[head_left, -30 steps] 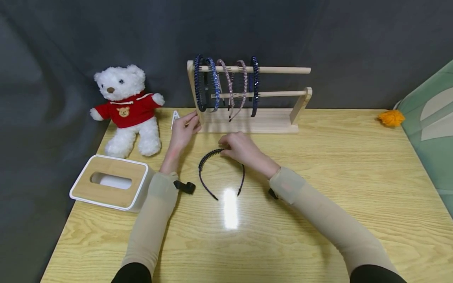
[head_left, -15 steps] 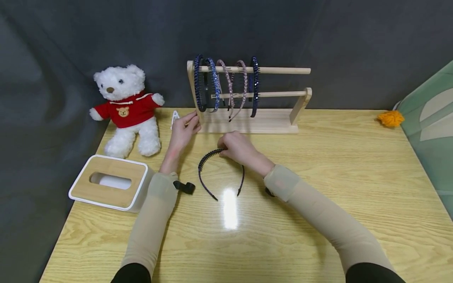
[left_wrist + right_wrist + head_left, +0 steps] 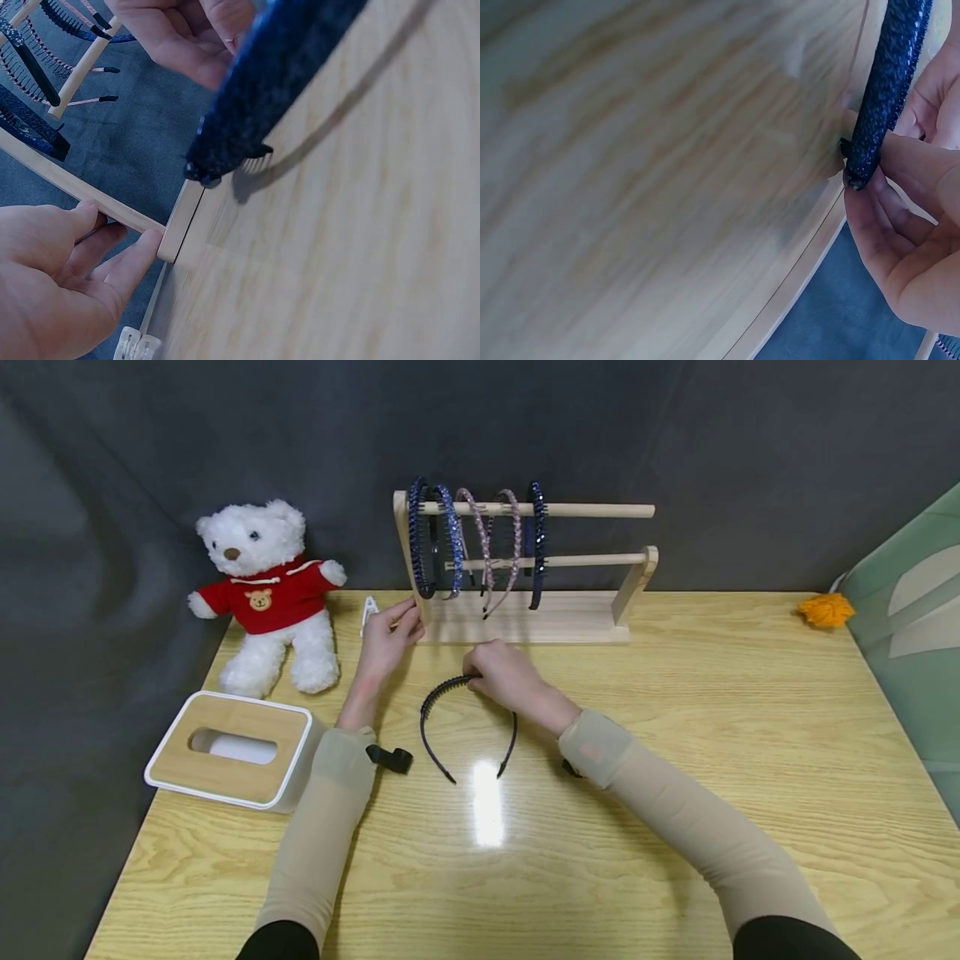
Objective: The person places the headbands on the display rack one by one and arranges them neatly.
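In the head view, my right hand (image 3: 506, 677) pinches the top of a dark blue headband (image 3: 426, 718) that has small inner teeth. Its two ends point toward me over the table; whether they touch the wood is unclear. My left hand (image 3: 386, 635) grips the left upright of the wooden rack (image 3: 525, 622) near its foot. The left wrist view has my left fingers around that upright (image 3: 90, 195), with the glittery headband (image 3: 281, 75) to the right. Up close in the right wrist view, thumb and fingers hold the headband (image 3: 889, 90).
Several blue and pink headbands (image 3: 516, 543) hang on the rack's upper bar. A white clip (image 3: 370, 612) lies beside my left hand. To the left are a teddy bear (image 3: 270, 593) in a red sweater and a tissue box (image 3: 232, 747). An orange yarn bundle (image 3: 825, 610) lies far right.
My right forearm has shifted slightly left, and the ends of the headband have swung a little left with it. The left hand keeps its place on the rack.
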